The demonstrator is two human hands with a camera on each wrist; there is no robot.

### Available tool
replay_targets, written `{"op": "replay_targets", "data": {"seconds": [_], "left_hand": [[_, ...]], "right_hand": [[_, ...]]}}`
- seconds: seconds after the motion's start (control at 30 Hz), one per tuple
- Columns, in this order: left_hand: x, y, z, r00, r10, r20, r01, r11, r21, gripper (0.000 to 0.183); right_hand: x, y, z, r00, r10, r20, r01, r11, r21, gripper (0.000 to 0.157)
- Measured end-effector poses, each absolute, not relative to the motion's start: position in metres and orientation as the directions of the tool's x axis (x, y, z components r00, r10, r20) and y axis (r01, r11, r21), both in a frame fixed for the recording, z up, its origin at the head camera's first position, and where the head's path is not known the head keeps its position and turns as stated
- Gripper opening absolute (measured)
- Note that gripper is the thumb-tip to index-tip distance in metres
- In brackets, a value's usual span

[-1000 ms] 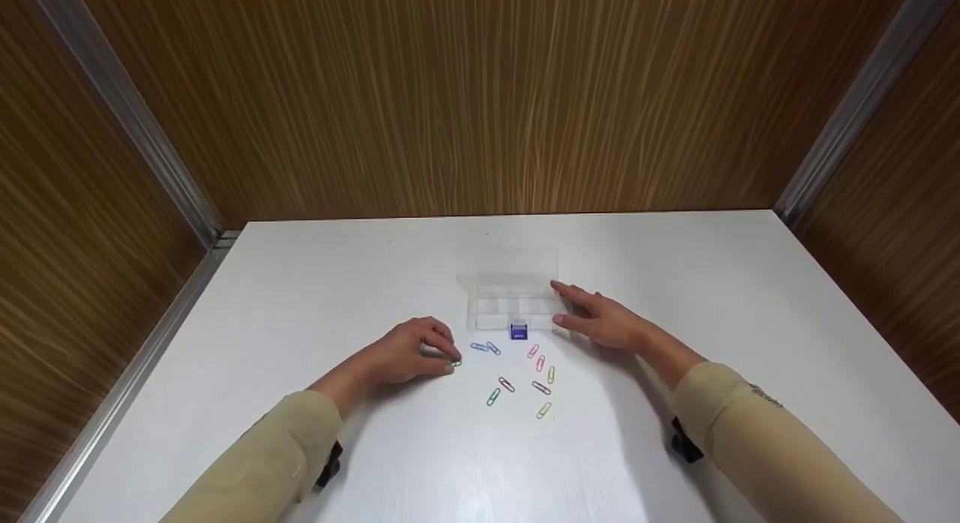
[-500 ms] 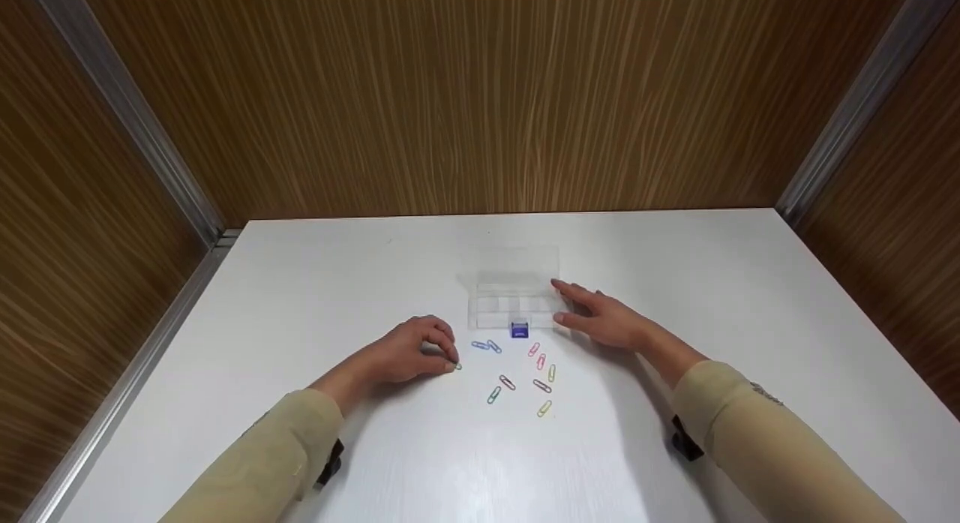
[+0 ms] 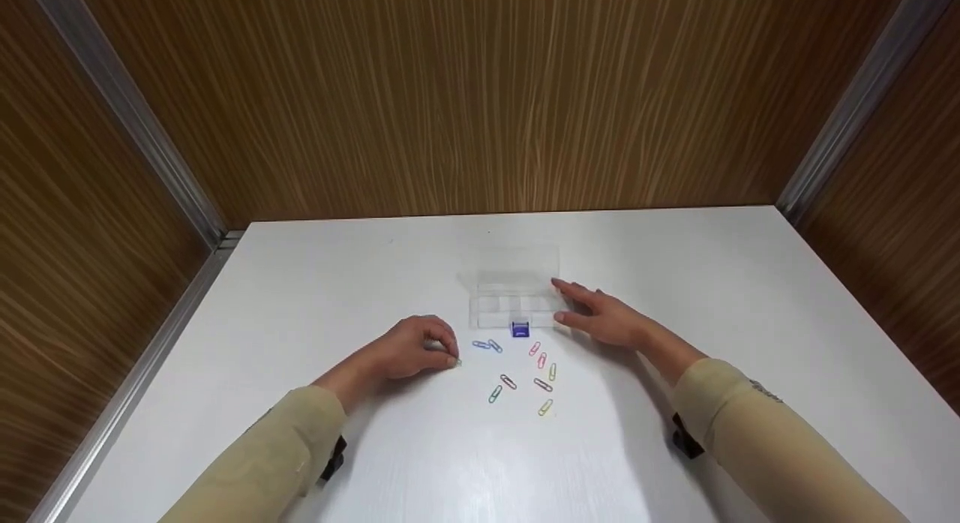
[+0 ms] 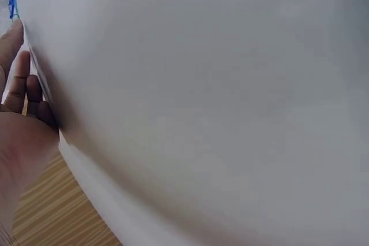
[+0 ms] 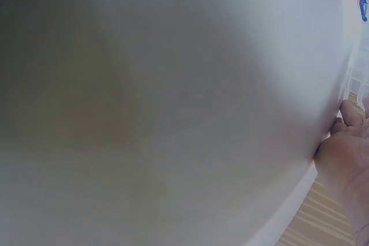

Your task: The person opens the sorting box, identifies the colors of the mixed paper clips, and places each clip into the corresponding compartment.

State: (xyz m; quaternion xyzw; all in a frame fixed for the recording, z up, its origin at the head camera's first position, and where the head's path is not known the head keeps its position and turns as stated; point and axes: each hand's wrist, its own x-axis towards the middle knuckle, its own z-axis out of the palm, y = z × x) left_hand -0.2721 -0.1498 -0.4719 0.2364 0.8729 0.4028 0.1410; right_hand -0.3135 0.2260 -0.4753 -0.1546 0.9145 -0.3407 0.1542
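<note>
My left hand (image 3: 415, 348) is low over the white table, left of the loose clips. Its thumb and forefinger pinch a small pale-green paper clip (image 3: 458, 363), mostly hidden by the fingertips. A clear plastic compartment box (image 3: 498, 320) lies with its lid (image 3: 517, 259) tipped back and a purple latch (image 3: 520, 329) at the front. With fingers spread and nearly straight, my right hand (image 3: 606, 320) rests against the box's right side. In front of the box lie blue clips (image 3: 481, 345), pink clips (image 3: 535, 349), dark red ones (image 3: 508, 382), a green one (image 3: 496, 394) and yellow ones (image 3: 545, 407).
The white tabletop (image 3: 337, 275) reaches back to a wood-grain panel (image 3: 487, 95). Similar panels with metal rails (image 3: 135, 118) close off both sides. Dark wrist straps (image 3: 686, 437) show beneath the beige sleeves.
The left fingertips have closed further over the pale-green clip, of which less shows now. The right hand stays at the box, and the loose clips lie as before.
</note>
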Motion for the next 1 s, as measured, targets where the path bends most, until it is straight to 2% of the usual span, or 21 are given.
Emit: {"op": "replay_targets", "data": {"seconds": [0.23, 0.57, 1.0], "left_hand": [[-0.279, -0.140, -0.458, -0.899, 0.428, -0.092, 0.181, 0.555, 0.812, 0.005], [-0.299, -0.123, -0.446, -0.948, 0.319, -0.001, 0.178, 0.532, 0.828, 0.006], [-0.311, -0.117, -0.452, -0.969, 0.245, 0.021, 0.140, 0.480, 0.866, 0.008]], "right_hand": [[-0.312, 0.227, -0.479, -0.904, -0.387, -0.180, -0.170, 0.713, -0.680, 0.077], [-0.307, 0.224, -0.477, -0.906, -0.377, -0.190, -0.160, 0.723, -0.672, 0.077], [-0.306, 0.223, -0.479, -0.903, -0.393, -0.174, -0.172, 0.702, -0.691, 0.077]]}}
